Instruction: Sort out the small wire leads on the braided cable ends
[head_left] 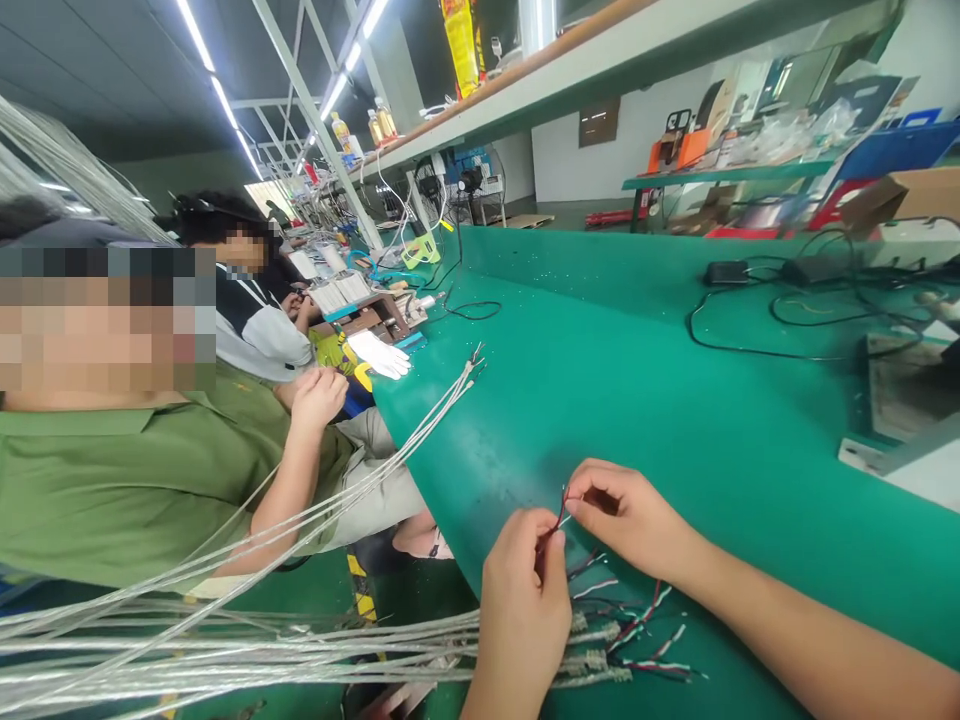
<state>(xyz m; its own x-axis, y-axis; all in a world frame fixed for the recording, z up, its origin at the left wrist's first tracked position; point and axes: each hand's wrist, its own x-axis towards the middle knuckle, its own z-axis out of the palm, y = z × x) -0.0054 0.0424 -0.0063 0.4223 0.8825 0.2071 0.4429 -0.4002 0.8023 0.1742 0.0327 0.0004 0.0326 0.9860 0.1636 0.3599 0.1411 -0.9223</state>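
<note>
My left hand [525,595] is closed, thumb against fingers, round thin cable wires [560,508], dark red and white. Just right of it, my right hand [626,505] pinches the tips of these same wires between thumb and index finger. Below my hands lies a bundle of grey braided cables [375,650], running in from the left. Their stripped ends [652,665] fan out on the green mat in red, black and white wires. My left hand covers part of the bundle. Several more cables [442,400] stretch across the table edge farther up, their dark tips on the mat.
A co-worker in a green shirt [225,470] sits close at the left, and another person [255,310] works beyond. A white glove [379,355] lies near the table edge [427,500]. Black power cords [757,340] and adapters are at the right. A shelf [600,80] runs overhead.
</note>
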